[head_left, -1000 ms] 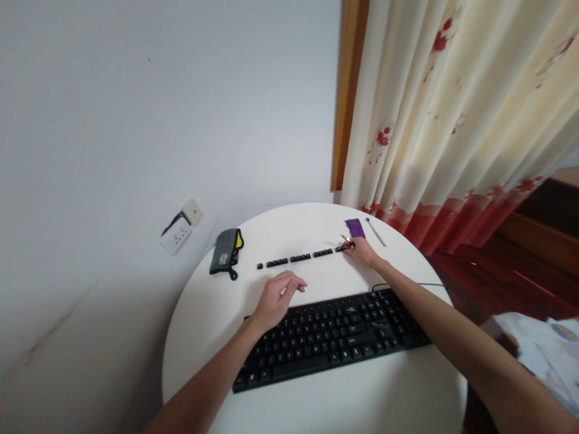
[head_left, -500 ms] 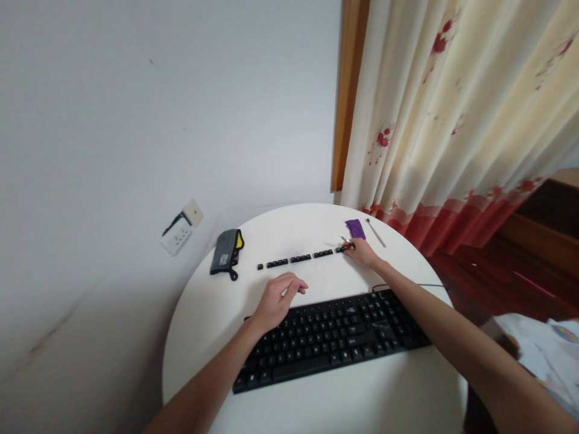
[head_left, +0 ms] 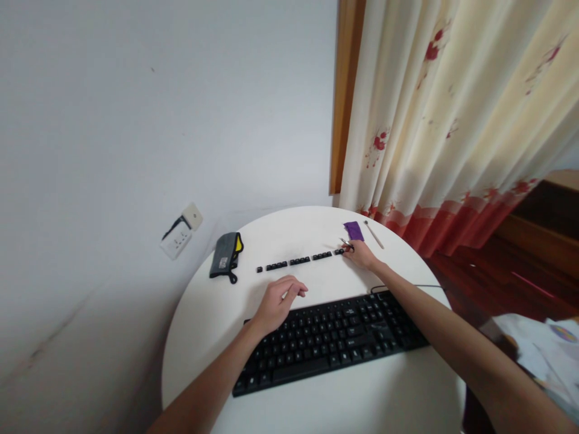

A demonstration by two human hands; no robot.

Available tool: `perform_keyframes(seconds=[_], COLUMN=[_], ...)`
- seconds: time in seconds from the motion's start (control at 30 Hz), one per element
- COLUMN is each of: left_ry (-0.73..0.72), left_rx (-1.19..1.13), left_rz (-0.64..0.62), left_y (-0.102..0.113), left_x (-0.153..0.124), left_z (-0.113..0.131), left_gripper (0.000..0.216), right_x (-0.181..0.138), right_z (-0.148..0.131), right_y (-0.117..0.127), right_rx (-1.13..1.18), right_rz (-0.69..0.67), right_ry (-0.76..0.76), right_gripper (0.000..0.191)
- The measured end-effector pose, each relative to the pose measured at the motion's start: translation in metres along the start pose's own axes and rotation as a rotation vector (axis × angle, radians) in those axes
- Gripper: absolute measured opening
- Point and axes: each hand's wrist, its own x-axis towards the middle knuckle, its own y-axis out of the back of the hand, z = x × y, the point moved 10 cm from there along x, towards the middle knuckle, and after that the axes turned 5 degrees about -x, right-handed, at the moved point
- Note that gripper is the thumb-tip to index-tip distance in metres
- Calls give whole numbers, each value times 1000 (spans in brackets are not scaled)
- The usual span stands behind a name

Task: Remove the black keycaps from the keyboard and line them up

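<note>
My right hand [head_left: 360,254] is closed around a slim silver-and-dark tool [head_left: 346,243], whose exact kind I cannot make out. Its fingers rest at the right end of a row of black keycaps [head_left: 300,260], beside the last ones. The keycaps lie in small groups across the white table, with a single one at the left end. My left hand [head_left: 277,302] hovers or rests over the upper left corner of a black keyboard [head_left: 316,343], fingers curled together; what they hold, if anything, is hidden. The keyboard's upper row, behind the hand, looks bare of keycaps.
A grey pouch with yellow lining [head_left: 224,256] lies at the table's left. Toward the back right are a purple cloth [head_left: 354,231] and a thin brush [head_left: 374,235]. The keyboard cable [head_left: 407,286] runs off the right edge. Wall and curtain [head_left: 407,120] stand behind the round table.
The view has shifted very slightly. My right hand stays at the right end of the keycap row with the tool, and my left hand has hardly moved.
</note>
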Motion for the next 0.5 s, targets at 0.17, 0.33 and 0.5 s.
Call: perform_keyframes(seconds=[0.17, 0.33, 0.5], left_ry=[-15, -8, -3], left_rx=[-1, 12, 11], left_rz=[1, -4, 2], left_y=[0, 0, 1], left_x=[0, 0, -1], left_z=[3, 2, -2], left_gripper=[34, 34, 33], right_x=[-1, -4, -25], right_z=[-2, -9, -23], right_y=[1, 12, 50], right_rx=[23, 72, 165], right_rz=[12, 39, 132], right_ry=[-5, 2, -3], right_gripper=[25, 24, 32])
